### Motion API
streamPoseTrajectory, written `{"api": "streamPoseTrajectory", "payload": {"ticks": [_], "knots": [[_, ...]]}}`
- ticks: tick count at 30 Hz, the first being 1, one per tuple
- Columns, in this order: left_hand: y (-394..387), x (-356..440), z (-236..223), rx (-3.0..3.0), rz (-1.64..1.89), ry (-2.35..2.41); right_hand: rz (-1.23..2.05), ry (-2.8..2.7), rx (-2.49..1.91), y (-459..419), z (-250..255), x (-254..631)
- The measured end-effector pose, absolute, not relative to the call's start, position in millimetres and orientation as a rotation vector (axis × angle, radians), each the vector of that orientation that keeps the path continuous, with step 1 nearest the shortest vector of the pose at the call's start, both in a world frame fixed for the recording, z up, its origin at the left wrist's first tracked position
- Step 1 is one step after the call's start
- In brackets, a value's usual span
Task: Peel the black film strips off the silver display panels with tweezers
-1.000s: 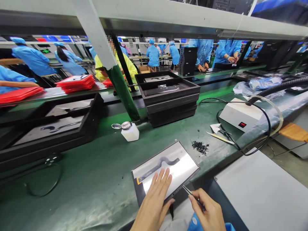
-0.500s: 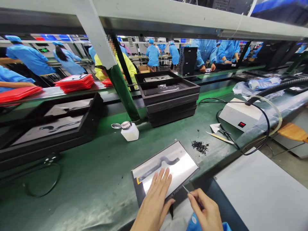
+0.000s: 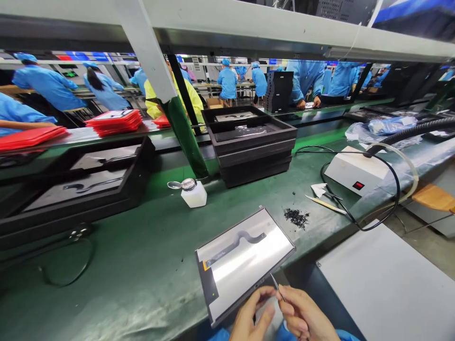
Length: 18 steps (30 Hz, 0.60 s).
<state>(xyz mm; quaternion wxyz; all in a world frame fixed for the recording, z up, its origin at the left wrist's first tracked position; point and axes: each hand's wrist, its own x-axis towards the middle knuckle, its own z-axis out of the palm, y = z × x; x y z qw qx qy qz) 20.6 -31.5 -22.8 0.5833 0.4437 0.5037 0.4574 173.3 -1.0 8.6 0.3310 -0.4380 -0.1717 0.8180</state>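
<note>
While our right hand (image 3: 302, 310) pinches the tweezers (image 3: 276, 285), our left hand (image 3: 247, 312) curls beside them, whether gripping anything we cannot tell; the screen (image 3: 245, 260) lies at the front edge of the bench (image 3: 142, 279), probably for easy reach.

White bottle (image 3: 194, 195) (lid (image 3: 174, 185) flipped back) near stacked black trays (image 3: 256, 163); white box (image 3: 350, 169) farther right.

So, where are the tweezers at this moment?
The head view shows the tweezers in the right hand, low in the picture and right of centre. Their tip is close to the near edge of the display panel.
</note>
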Motion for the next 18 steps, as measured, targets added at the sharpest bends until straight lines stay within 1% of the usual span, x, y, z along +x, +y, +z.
{"api": "streamPoseTrajectory", "payload": {"ticks": [5, 8, 11, 13, 16, 18], "knots": [[-14, 44, -15, 0.468, 1.050, 0.913, 2.243, -0.309, -1.064, 1, 8, 173], [-10, 49, -16, 0.343, 1.069, 0.896, 2.274, -0.328, -1.044, 2, 11, 174], [-9, 51, -21, 0.303, 1.090, 0.891, 2.258, -0.476, -1.058, -1, 12, 175], [-9, 54, -24, 0.277, 1.117, 0.891, 2.146, -0.644, -1.083, -4, 11, 174], [-9, 60, -24, 0.242, 1.164, 0.895, 1.893, -0.860, -1.154, -10, 5, 173], [-9, 64, -23, 0.219, 1.186, 0.896, 1.796, -0.942, -1.218, -13, 2, 173]]}}
